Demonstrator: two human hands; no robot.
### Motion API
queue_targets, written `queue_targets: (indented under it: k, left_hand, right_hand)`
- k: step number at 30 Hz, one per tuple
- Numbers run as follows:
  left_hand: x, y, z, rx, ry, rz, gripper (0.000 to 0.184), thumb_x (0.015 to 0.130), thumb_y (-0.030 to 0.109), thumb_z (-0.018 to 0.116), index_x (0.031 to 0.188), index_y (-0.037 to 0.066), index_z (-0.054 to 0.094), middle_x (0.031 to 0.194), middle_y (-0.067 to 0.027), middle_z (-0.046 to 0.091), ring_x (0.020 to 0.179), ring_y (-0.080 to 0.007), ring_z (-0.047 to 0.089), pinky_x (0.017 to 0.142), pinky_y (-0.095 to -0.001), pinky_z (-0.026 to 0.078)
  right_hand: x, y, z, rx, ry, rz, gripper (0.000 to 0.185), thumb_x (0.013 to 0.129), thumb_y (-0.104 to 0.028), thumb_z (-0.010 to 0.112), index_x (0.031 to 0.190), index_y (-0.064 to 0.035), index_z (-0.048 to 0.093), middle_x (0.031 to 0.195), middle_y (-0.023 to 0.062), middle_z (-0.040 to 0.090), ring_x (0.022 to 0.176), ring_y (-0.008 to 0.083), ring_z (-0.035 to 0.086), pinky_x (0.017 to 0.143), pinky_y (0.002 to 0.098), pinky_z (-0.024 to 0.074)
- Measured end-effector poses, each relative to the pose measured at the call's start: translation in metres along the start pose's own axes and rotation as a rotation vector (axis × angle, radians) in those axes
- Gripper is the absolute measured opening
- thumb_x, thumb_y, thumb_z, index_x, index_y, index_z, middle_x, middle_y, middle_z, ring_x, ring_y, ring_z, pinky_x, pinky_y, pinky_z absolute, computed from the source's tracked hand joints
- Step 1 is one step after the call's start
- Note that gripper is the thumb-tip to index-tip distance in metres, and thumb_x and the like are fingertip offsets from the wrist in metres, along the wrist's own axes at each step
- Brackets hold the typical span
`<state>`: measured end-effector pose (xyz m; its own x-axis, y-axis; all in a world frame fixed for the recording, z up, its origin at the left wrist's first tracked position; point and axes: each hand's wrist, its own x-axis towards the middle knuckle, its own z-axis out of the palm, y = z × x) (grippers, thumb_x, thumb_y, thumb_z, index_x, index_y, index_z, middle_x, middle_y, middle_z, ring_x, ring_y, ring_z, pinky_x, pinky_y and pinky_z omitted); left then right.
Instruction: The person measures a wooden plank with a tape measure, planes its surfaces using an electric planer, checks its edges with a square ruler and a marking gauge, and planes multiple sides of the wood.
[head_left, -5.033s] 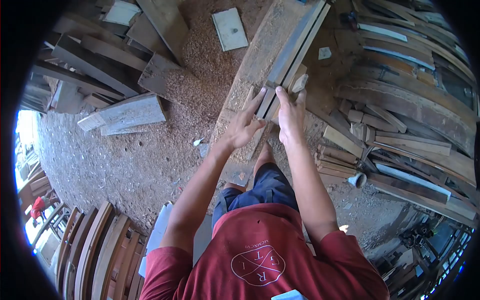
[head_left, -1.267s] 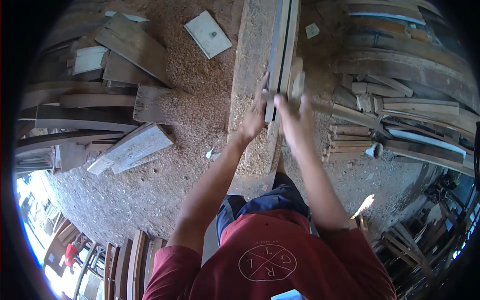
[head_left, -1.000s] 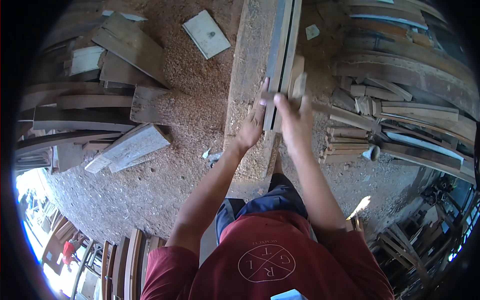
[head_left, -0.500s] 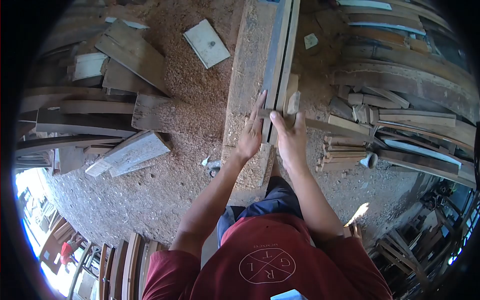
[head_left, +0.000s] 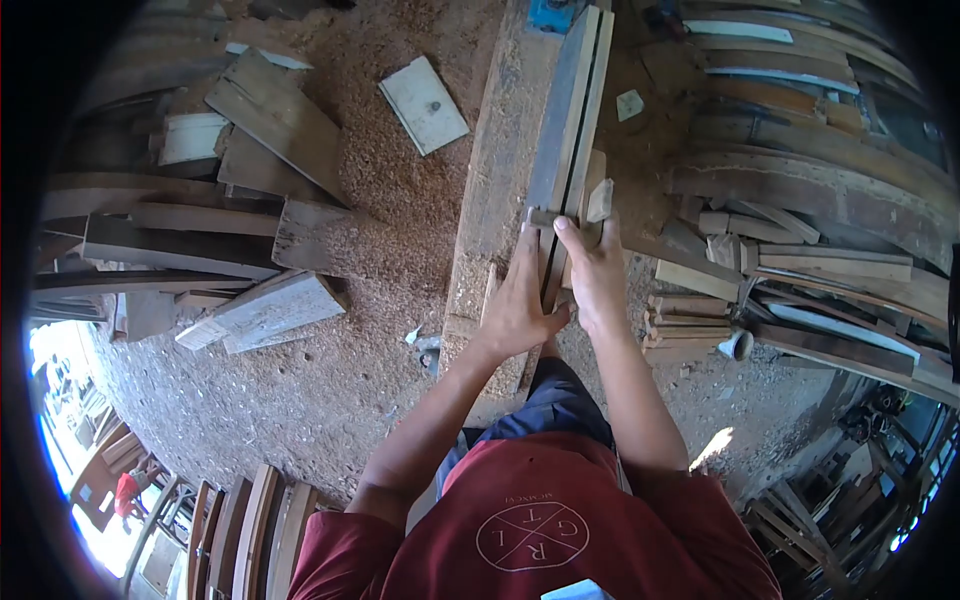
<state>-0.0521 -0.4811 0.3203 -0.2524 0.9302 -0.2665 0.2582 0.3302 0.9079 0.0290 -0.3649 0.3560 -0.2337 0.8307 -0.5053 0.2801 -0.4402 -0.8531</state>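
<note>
Two long wooden strips point(head_left: 572, 130) lie side by side along the workbench point(head_left: 490, 150), with a dark gap between them and a grey face on the left side. My left hand point(head_left: 517, 305) is closed around their near end, fingers along the left side and thumb reaching across to the right. My right hand point(head_left: 597, 275) grips a small wooden tool point(head_left: 600, 200) with a pale block end, against the right side of the strips. A short crossbar point(head_left: 543, 217) lies over the strips between the fingertips of both hands. Its exact kind cannot be made out.
A blue object point(head_left: 550, 14) sits at the bench's far end. Boards point(head_left: 275, 120) and a white panel point(head_left: 424, 105) lie on the shavings to the left. Stacked timber point(head_left: 800, 150) and a small pile of sticks point(head_left: 685, 320) stand on the right.
My left hand has shifted from lying flat along the strips' left side to wrapping their near end. The strips now angle slightly to the right. My right hand still holds the tool.
</note>
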Motion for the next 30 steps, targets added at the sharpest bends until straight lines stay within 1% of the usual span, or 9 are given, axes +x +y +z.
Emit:
queue_targets:
  k: [8, 11, 16, 21, 22, 23, 26, 28, 30]
  left_hand:
    - [0.007, 0.013, -0.004, 0.008, 0.032, -0.073, 0.121, 0.076, 0.004, 0.076, 0.172, 0.001, 0.002, 0.174, -0.0299, 0.024, 0.154, -0.0516, 0.037, 0.124, -0.0502, 0.041]
    - [0.006, 0.012, -0.007, -0.007, 0.036, -0.054, 0.119, 0.08, 0.003, 0.072, 0.173, 0.004, -0.002, 0.159, -0.0339, 0.044, 0.132, -0.054, 0.057, 0.108, -0.0529, 0.052]
    - [0.003, 0.009, -0.011, 0.053, 0.074, 0.019, 0.116, 0.083, 0.008, 0.074, 0.172, 0.001, 0.001, 0.166, -0.0361, 0.035, 0.145, -0.0529, 0.049, 0.114, -0.0533, 0.049]
    - [0.013, 0.017, -0.009, 0.249, 0.151, 0.107, 0.114, 0.087, 0.023, 0.081, 0.17, -0.002, 0.007, 0.167, -0.0372, 0.032, 0.148, -0.0534, 0.045, 0.119, -0.0512, 0.045]
    - [0.018, 0.021, -0.009, 0.3, 0.186, 0.098, 0.115, 0.088, 0.028, 0.084, 0.169, -0.003, 0.008, 0.166, -0.0376, 0.032, 0.149, -0.0539, 0.043, 0.121, -0.0506, 0.044]
    - [0.029, 0.025, -0.01, 0.305, 0.186, 0.107, 0.115, 0.088, 0.028, 0.084, 0.169, -0.003, 0.008, 0.166, -0.0376, 0.032, 0.149, -0.0539, 0.043, 0.121, -0.0506, 0.044]
    - [0.072, 0.039, -0.021, 0.2, 0.313, 0.13, 0.111, 0.088, 0.039, 0.086, 0.165, -0.005, 0.019, 0.161, -0.0387, 0.037, 0.149, -0.0551, 0.041, 0.12, -0.0519, 0.044]
    - [0.103, 0.051, -0.036, 0.119, 0.244, -0.157, 0.104, 0.088, 0.043, 0.086, 0.158, -0.006, 0.027, 0.152, -0.0393, 0.047, 0.142, -0.0554, 0.049, 0.115, -0.0551, 0.047]
    - [0.131, 0.028, -0.032, 0.241, 0.38, -0.051, 0.099, 0.087, 0.047, 0.085, 0.152, -0.006, 0.032, 0.143, -0.0372, 0.056, 0.128, -0.0542, 0.061, 0.108, -0.0557, 0.052]
  right_hand:
    - [0.135, -0.07, 0.012, 0.021, 0.033, -0.153, 0.074, 0.091, -0.026, 0.086, 0.151, -0.0019, 0.05, 0.142, 0.0174, 0.065, 0.128, 0.0282, 0.063, 0.112, 0.0453, 0.0474]
    - [0.213, -0.108, 0.024, 0.073, 0.064, -0.202, 0.075, 0.087, -0.028, 0.088, 0.147, -0.0002, 0.054, 0.142, 0.0197, 0.065, 0.131, 0.0321, 0.061, 0.112, 0.0512, 0.045]
    - [0.357, -0.134, 0.021, 0.01, 0.087, -0.227, 0.071, 0.083, -0.023, 0.091, 0.141, 0.0018, 0.058, 0.135, 0.0197, 0.07, 0.125, 0.0311, 0.064, 0.107, 0.0514, 0.0479]
    - [0.297, -0.111, -0.009, 0.318, 0.24, -0.324, 0.053, 0.095, -0.026, 0.084, 0.136, -0.0013, 0.061, 0.12, 0.0071, 0.069, 0.101, 0.018, 0.067, 0.085, 0.0368, 0.0541]
    - [0.277, -0.093, -0.026, 0.344, 0.238, -0.271, 0.085, 0.093, -0.035, 0.086, 0.155, 0.0028, 0.043, 0.149, 0.0162, 0.058, 0.131, 0.0248, 0.058, 0.109, 0.0435, 0.0472]
    - [0.256, -0.071, -0.048, 0.404, 0.105, -0.263, 0.095, 0.094, -0.037, 0.086, 0.163, 0.0004, 0.033, 0.157, 0.0149, 0.051, 0.14, 0.0256, 0.053, 0.116, 0.0439, 0.0424]
    - [0.156, -0.017, -0.08, 0.344, 0.132, -0.198, 0.094, 0.098, -0.04, 0.081, 0.167, -0.0015, 0.031, 0.164, 0.0134, 0.046, 0.149, 0.0254, 0.046, 0.123, 0.0443, 0.0346]
    - [0.1, 0.028, -0.104, 0.251, 0.159, -0.088, 0.095, 0.101, -0.038, 0.077, 0.172, -0.0061, 0.023, 0.173, 0.0127, 0.037, 0.157, 0.0268, 0.037, 0.129, 0.0432, 0.0267]
    - [0.057, 0.09, -0.128, 0.235, 0.249, -0.026, 0.09, 0.102, -0.035, 0.076, 0.17, -0.0025, 0.028, 0.169, 0.0151, 0.041, 0.154, 0.0278, 0.041, 0.126, 0.0413, 0.0323]
